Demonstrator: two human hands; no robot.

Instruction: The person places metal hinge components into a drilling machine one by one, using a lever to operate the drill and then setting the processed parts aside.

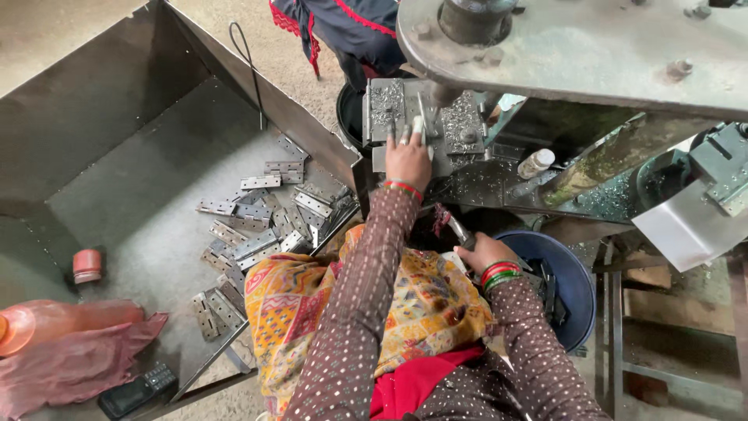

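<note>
At the far left, at about eight o'clock, an orange plastic bottle point(54, 320) lies on its side with a pink cloth point(74, 366) over its lower part. A small red cap point(87, 265) stands just above them, and a dark keypad phone point(136, 390) lies at the cloth's lower right.

These sit in a large sheet-metal tray point(117, 156) whose floor carries a loose heap of flat steel hinges point(261, 222), spread from the middle toward five o'clock, some overlapping, some apart.

Right of the heap, the left hand point(407, 158) reaches toward twelve o'clock onto the press die block point(425, 125). Its fingers point(405, 134) lie spread and flat on the block, pressing down rather than curled around anything. A narrow metal piece stands just beyond the fingertips, between them and the machine's ram; whether they touch it cannot be told. Metal shavings cover the block on both sides of the hand.

Further right and lower, at about four o'clock from the left hand, the right hand point(483, 251) is closed around a slim metal hinge piece point(460, 231), which sticks out up and left from the fingers. Just beyond it stands a blue plastic bucket point(580, 288) holding dark metal parts. A small white bottle point(536, 163) lies on the machine bed above.
</note>
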